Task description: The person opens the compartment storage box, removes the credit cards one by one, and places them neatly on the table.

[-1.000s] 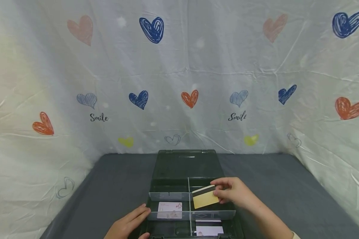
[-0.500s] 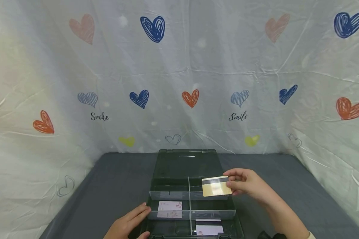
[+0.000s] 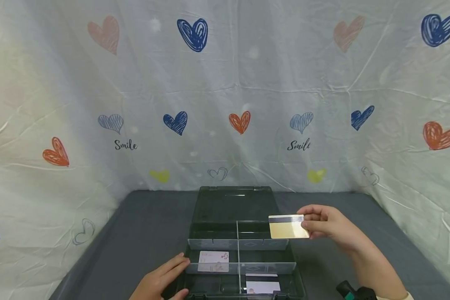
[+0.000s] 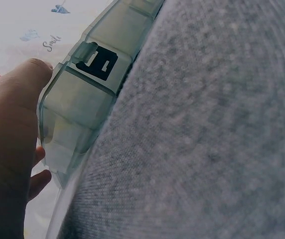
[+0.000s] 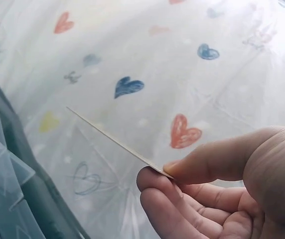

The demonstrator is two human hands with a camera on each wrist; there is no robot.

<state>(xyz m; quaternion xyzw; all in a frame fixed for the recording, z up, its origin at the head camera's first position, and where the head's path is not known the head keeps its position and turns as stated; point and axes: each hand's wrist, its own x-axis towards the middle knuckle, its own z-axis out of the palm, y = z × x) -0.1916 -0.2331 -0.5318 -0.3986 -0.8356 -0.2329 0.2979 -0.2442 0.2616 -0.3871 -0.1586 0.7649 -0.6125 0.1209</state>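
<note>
A gold card (image 3: pixel 288 227) with a dark stripe is pinched by my right hand (image 3: pixel 328 225) above the back right of an open dark green divided box (image 3: pixel 300 283). Seen edge-on in the right wrist view, the card (image 5: pixel 117 142) sits between thumb and fingers. My left hand (image 3: pixel 161 277) rests at the box's left side, fingers fairly straight on its rim. The left wrist view has that hand (image 4: pixel 13 119) beside the box front (image 4: pixel 77 94). A white card with pink print (image 3: pixel 213 256) lies in the middle left compartment, and a white, dark-striped card (image 3: pixel 262 286) in the front right one.
Clear dividers (image 3: pixel 212 243) split the box, and its lid (image 3: pixel 236 204) lies back. The box stands on a grey-covered table (image 3: pixel 153 225). Behind hangs a pale curtain (image 3: pixel 262 75) with printed hearts. A black device (image 3: pixel 356 291) is by the right wrist.
My right hand has lifted the gold card from over the middle right compartment, moving it up and to the right. The left hand stays at the box's side.
</note>
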